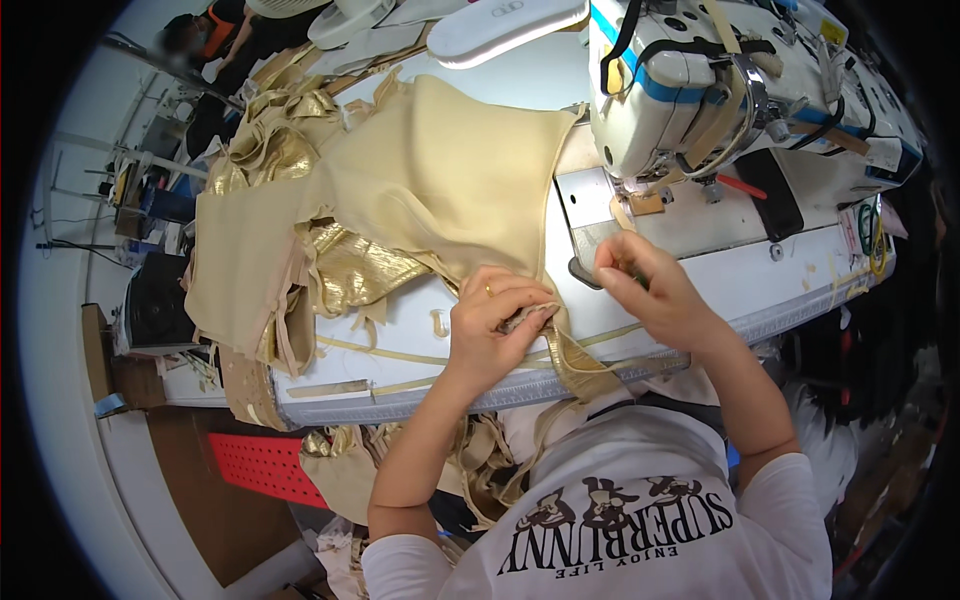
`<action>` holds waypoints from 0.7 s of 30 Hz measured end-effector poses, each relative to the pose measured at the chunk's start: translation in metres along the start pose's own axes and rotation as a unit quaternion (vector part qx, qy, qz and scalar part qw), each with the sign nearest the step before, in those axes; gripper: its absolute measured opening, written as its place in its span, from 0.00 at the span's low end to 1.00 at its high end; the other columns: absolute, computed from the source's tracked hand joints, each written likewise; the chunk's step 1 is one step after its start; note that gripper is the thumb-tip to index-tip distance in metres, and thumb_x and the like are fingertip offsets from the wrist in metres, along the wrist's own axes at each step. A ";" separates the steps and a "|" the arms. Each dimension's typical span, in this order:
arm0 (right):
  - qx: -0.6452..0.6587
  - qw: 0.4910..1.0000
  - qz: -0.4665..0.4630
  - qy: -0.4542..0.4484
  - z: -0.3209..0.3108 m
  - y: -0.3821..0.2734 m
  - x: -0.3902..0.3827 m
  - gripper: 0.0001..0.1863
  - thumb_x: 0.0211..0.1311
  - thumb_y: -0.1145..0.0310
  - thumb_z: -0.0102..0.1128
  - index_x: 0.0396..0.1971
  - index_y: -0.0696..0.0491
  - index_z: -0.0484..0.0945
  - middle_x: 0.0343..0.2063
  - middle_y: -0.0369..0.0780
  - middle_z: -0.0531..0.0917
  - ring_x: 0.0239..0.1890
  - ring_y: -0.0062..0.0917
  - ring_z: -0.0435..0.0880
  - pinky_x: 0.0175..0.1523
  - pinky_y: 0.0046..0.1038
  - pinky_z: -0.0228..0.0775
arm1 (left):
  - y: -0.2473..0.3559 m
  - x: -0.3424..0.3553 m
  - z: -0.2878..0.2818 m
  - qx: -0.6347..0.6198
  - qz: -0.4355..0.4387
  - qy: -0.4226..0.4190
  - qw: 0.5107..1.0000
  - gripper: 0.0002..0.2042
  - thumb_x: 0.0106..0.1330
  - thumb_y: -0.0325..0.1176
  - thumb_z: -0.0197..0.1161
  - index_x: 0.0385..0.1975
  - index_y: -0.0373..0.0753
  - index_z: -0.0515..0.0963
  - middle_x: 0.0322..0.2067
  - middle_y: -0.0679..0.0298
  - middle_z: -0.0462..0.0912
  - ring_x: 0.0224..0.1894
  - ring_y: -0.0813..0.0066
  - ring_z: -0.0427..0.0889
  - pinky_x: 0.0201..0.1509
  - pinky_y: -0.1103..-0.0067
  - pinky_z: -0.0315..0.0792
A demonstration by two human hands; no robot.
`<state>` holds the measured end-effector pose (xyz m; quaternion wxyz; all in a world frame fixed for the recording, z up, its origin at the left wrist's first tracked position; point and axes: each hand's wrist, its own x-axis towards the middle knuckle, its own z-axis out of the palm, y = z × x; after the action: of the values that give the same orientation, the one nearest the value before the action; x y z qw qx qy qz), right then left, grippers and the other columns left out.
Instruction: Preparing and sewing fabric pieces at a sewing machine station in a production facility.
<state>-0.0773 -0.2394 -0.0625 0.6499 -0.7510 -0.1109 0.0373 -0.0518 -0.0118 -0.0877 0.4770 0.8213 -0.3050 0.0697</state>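
My left hand [495, 325] is closed on the edge of a beige fabric piece [455, 170], pinching it between thumb and fingers near the table's front edge. The fabric spreads flat and away across the table, and a shiny gold strip [578, 365] hangs below the pinch toward my lap. To the right, my right hand [650, 285] is raised with curled fingers, closed round something small and dark that I cannot make out. It is just in front of the sewing machine's metal plate [590, 205], apart from the fabric.
A white sewing machine [690, 110] stands at the back right, with a black phone [770, 195] beside it. Gold and beige fabric pieces [280, 150] are heaped at left. A ruler strip [430, 385] runs along the front edge. Another person [215, 40] is at far left.
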 end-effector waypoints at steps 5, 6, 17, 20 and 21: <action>-0.165 0.985 -0.052 0.023 0.009 0.008 -0.015 0.13 0.65 0.62 0.62 0.45 0.51 0.77 0.36 0.40 0.80 0.37 0.27 0.84 0.39 0.27 0.74 | 0.000 0.002 -0.003 -0.050 -0.032 0.002 0.998 0.06 0.51 0.26 0.71 0.29 0.40 0.84 0.34 0.67 0.86 0.39 0.68 0.78 0.50 0.74 0.68; -0.180 0.981 -0.062 0.023 0.009 0.009 -0.017 0.13 0.64 0.62 0.63 0.44 0.51 0.78 0.34 0.40 0.80 0.35 0.28 0.83 0.38 0.27 0.74 | 0.000 0.002 -0.004 -0.067 -0.042 0.002 0.997 0.06 0.52 0.26 0.71 0.29 0.40 0.84 0.34 0.67 0.86 0.39 0.68 0.78 0.50 0.74 0.68; -0.253 0.952 -0.165 0.050 0.019 0.012 -0.007 0.11 0.57 0.62 0.67 0.38 0.49 0.81 0.28 0.36 0.78 0.27 0.31 0.79 0.30 0.31 0.68 | -0.004 0.002 -0.005 -0.091 -0.041 -0.018 0.995 0.06 0.54 0.29 0.72 0.30 0.41 0.85 0.34 0.68 0.86 0.40 0.69 0.77 0.51 0.73 0.67; -0.253 0.951 -0.173 0.053 0.021 0.013 -0.006 0.11 0.57 0.62 0.67 0.37 0.50 0.81 0.27 0.36 0.78 0.26 0.31 0.78 0.30 0.31 0.67 | -0.003 0.003 -0.005 -0.088 -0.038 -0.020 0.995 0.06 0.54 0.30 0.72 0.31 0.41 0.85 0.34 0.68 0.86 0.40 0.69 0.77 0.51 0.74 0.66; -0.252 0.950 -0.176 0.049 0.021 0.014 -0.005 0.10 0.57 0.65 0.67 0.37 0.51 0.81 0.26 0.37 0.79 0.26 0.30 0.78 0.30 0.30 0.68 | -0.003 0.003 -0.005 -0.089 -0.038 -0.020 0.995 0.06 0.54 0.30 0.72 0.31 0.41 0.85 0.34 0.68 0.86 0.40 0.69 0.77 0.50 0.74 0.66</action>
<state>-0.0851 -0.2224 -0.0796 0.4402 -0.8598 -0.2150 -0.1443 -0.0471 -0.0079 -0.0857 0.5445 0.7877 -0.2880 0.0071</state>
